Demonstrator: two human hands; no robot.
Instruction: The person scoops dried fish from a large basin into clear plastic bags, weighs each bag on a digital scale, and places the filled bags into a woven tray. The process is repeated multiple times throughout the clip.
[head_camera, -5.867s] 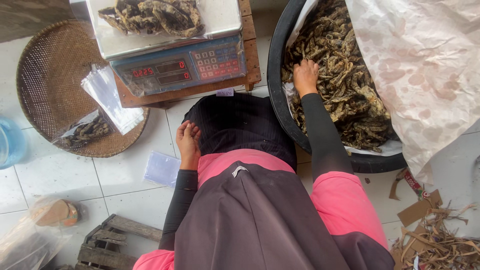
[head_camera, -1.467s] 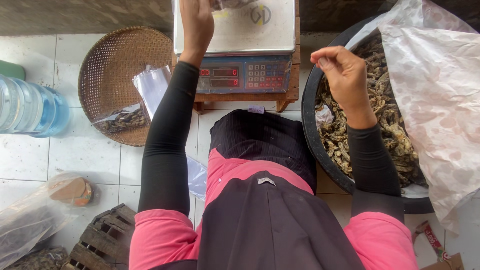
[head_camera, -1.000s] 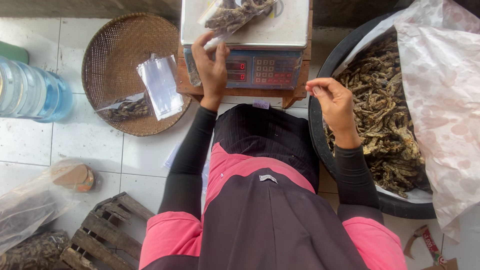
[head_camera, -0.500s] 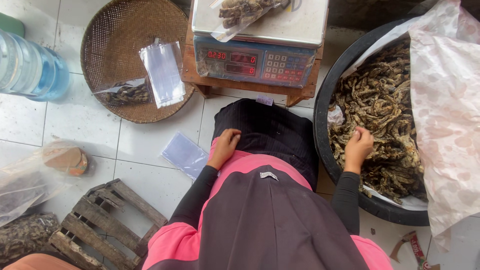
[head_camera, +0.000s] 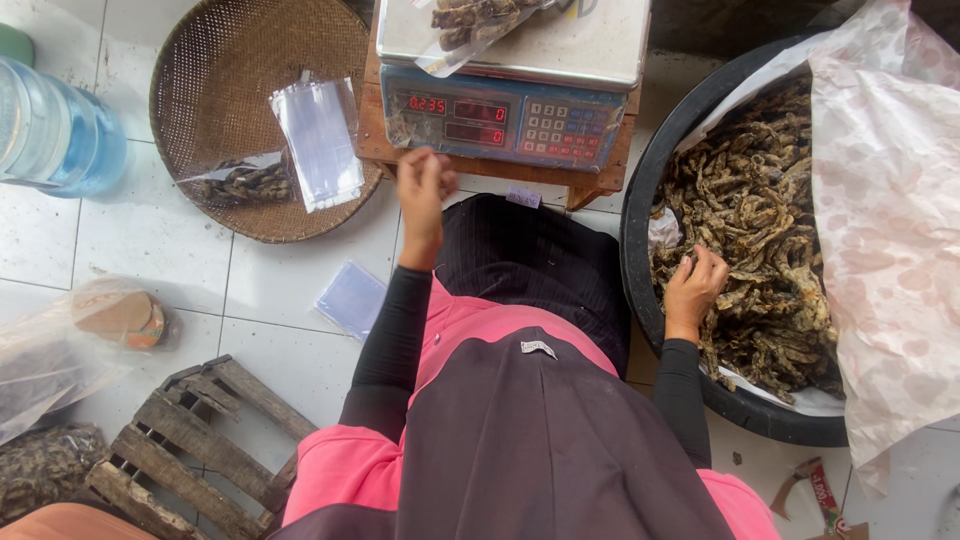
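Dried fish (head_camera: 760, 240) fills black tub (head_camera: 640, 200) on white tiles (head_camera: 150, 240).

Scale (head_camera: 510, 70), top centre: smooth pale platter, looks metal, matt; blue plastic body, sits on a bare wood stand (head_camera: 490, 170). Basket (head_camera: 200, 60), upper left: woven cane, rough, matt. Bags (head_camera: 318, 142) in it: clear glossy plastic film. Tub (head_camera: 650, 190), right: black plastic, smooth, lined with thin crinkled sheet (head_camera: 885, 230), pale, faint pink print. Dried fish (head_camera: 760, 230) inside: rough, dry, matt brown. Floor (head_camera: 150, 240): glazed white tile, slight sheen. Pallet piece (head_camera: 190, 430), lower left: weathered grey wood. Water jug (head_camera: 55, 135), far left: clear blue glossy plastic.
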